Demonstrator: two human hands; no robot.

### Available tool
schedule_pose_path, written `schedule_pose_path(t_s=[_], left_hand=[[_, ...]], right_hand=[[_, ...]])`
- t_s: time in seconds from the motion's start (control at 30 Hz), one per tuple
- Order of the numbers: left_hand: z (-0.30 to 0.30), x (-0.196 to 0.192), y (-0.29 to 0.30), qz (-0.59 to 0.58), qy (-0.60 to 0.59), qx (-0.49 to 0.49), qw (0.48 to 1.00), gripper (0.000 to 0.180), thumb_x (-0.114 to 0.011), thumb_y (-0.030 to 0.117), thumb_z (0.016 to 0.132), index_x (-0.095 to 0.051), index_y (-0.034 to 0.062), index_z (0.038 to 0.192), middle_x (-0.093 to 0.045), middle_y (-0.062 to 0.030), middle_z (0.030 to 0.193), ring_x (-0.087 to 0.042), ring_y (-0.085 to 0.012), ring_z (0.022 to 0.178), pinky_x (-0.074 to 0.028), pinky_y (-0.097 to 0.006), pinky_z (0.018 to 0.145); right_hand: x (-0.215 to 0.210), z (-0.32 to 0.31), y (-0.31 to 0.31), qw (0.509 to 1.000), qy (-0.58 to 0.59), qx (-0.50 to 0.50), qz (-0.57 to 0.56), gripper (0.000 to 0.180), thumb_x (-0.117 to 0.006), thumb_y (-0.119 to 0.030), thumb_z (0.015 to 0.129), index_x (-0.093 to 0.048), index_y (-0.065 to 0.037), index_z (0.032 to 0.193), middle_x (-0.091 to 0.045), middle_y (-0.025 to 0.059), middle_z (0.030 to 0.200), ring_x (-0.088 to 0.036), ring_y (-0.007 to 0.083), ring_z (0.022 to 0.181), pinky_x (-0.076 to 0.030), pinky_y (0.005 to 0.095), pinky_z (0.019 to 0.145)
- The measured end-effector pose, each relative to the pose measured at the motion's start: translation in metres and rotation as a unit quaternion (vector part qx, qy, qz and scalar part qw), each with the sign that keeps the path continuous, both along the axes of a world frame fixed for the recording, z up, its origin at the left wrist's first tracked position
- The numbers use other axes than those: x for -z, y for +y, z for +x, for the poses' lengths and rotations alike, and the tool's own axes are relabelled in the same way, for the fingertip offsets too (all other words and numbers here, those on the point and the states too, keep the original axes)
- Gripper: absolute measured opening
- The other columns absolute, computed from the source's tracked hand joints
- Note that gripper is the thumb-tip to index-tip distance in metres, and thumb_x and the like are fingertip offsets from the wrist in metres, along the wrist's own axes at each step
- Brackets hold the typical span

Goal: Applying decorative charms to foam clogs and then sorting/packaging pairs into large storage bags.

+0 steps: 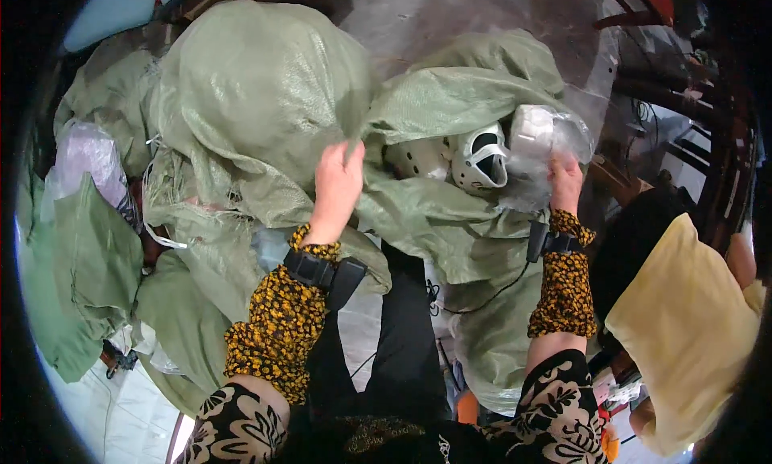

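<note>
The fingers of the left hand (336,186), at the centre of the frame, are pressed together, pinching a fold at the edge of the open green sack (462,102). The fingers of the right hand (565,182), right of centre, are closed on the lower right part of a clear plastic bag (523,165) with white contents. This bag lies at the right end of the sack's mouth, directly above and left of the right fingers.

Between the hands, inside the mouth, sits a white clog (474,162) with dark holes; a second pale, perforated shoe (420,158) lies just left of it, partly covered by the sack. The upper flap of the sack forms the upper edge of the opening; the lower flap spreads downward in folds. Bare grey floor (402,15) provides open room at the upper middle.

A large bulging sack (257,86) stands immediately left of and above the left hand, limiting room on that side. Dark furniture (675,102) bounds the upper right. A yellow cloth (683,327) hangs at lower right, apart from the right forearm. A black strapped device (310,268) encircles the left wrist.
</note>
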State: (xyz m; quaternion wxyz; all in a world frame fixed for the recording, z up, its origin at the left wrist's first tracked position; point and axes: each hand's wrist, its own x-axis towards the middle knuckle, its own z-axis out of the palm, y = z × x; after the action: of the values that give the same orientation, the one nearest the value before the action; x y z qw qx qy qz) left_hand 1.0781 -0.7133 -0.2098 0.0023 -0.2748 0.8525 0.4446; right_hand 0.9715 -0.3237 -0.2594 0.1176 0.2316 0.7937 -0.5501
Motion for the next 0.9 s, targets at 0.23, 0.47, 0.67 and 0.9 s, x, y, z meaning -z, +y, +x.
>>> schedule_pose_path(t_s=[0.23, 0.47, 0.67, 0.9], left_hand=[[-0.004, -0.012, -0.002, 0.178, -0.059, -0.073, 0.980, 0.039, -0.055, 0.029, 0.091, -0.059, -0.0067, 0.105, -0.061, -0.0216, 0.097, -0.057, -0.0335, 0.094, -0.043, -0.039, 0.084], [0.044, -0.057, -0.027, -0.096, 0.076, 0.099, 0.987, 0.023, -0.061, 0.018, 0.085, -0.058, 0.0007, 0.100, -0.057, -0.0144, 0.096, -0.055, -0.0339, 0.090, -0.045, -0.042, 0.077], [0.138, -0.067, -0.139, -0.235, -0.269, 0.256, 0.898, 0.023, -0.057, 0.027, 0.088, -0.058, 0.0050, 0.093, -0.059, -0.0152, 0.090, -0.060, -0.0364, 0.083, -0.047, -0.047, 0.071], [0.189, -0.135, -0.218, -0.201, -0.499, 0.218, 0.814, 0.052, -0.065, 0.037, 0.081, -0.052, 0.0153, 0.127, -0.048, -0.0085, 0.128, -0.040, -0.0443, 0.119, -0.035, -0.053, 0.094]], right_hand=[[0.019, 0.000, 0.012, 0.955, -0.003, -0.257, 0.147, 0.042, -0.067, -0.007, 0.078, -0.054, 0.000, 0.118, -0.059, 0.0122, 0.101, -0.056, 0.0273, 0.094, -0.044, 0.0339, 0.084], [0.009, -0.011, 0.004, 0.875, 0.017, -0.401, 0.269, 0.071, -0.069, -0.007, 0.072, -0.036, 0.001, 0.135, -0.043, 0.0217, 0.132, -0.041, 0.0364, 0.123, -0.034, 0.0386, 0.104], [-0.009, -0.017, -0.036, 0.837, 0.117, -0.404, 0.350, 0.060, -0.064, -0.005, 0.077, -0.041, 0.002, 0.132, -0.047, 0.0205, 0.130, -0.045, 0.0342, 0.121, -0.035, 0.0381, 0.102], [-0.091, 0.040, -0.231, 0.935, 0.173, -0.305, 0.053, 0.026, -0.056, 0.003, 0.087, -0.058, 0.000, 0.113, -0.062, 0.0100, 0.107, -0.060, 0.0175, 0.096, -0.046, 0.0289, 0.086]])
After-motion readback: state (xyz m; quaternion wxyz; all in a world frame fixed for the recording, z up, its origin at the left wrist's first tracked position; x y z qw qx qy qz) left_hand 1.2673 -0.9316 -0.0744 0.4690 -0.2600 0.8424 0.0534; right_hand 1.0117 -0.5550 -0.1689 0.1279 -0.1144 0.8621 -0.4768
